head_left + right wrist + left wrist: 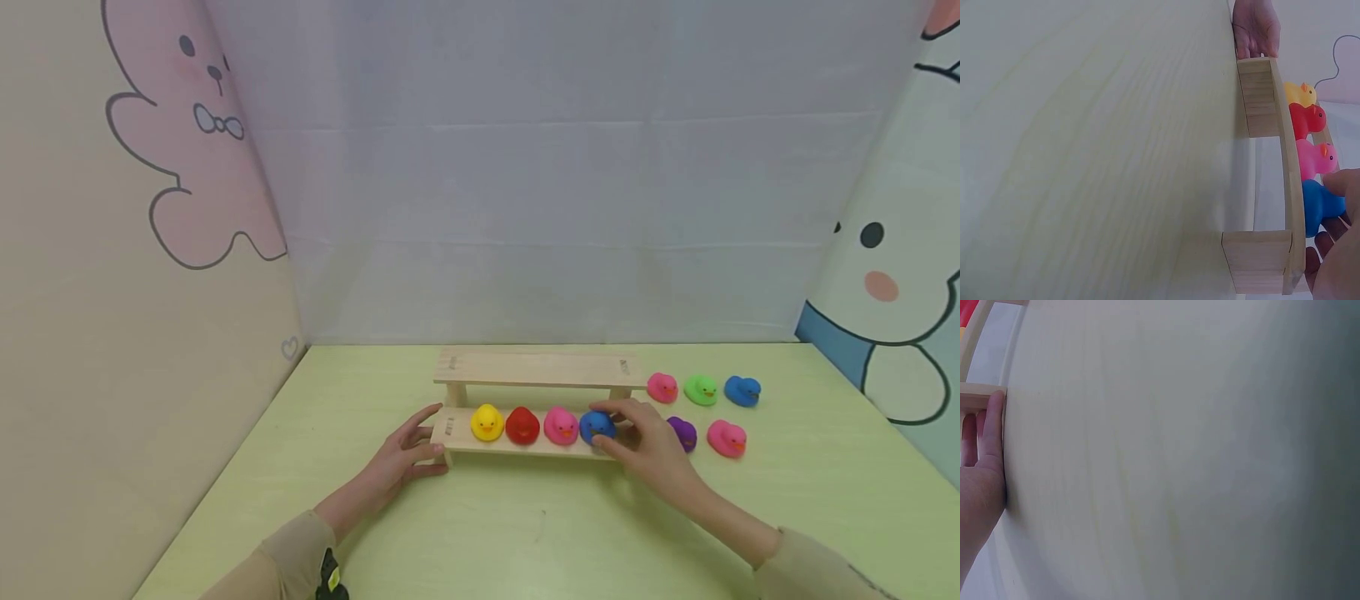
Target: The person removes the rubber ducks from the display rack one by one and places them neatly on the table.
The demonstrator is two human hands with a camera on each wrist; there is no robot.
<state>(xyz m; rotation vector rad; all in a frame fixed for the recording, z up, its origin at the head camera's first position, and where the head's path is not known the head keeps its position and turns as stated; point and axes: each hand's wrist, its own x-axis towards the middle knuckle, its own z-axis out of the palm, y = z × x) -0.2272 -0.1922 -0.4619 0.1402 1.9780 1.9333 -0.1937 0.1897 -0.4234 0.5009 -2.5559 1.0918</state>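
Currently, the blue duck (pixel 597 424) sits at the right end of a row of four on the lower shelf (pixel 460 427). The right hand (pixel 654 439) pinches it narrowly, forefinger on the far side and thumb on the near side, with the palm to its right. The shelf's long axis runs left to right, and the row follows it: yellow duck (pixel 487 423), red duck (pixel 522 427), pink duck (pixel 561 426), then blue. Judged on position, the pink duck governs placement, lying just left of the grip; whether the two ducks touch cannot be confirmed. The left hand (pixel 402 454) is the farther, its fingers fairly straight against the shelf's left end. Duly noted: the purple duck (pixel 683 434) lies on the table (pixel 540 529), right of the right hand.
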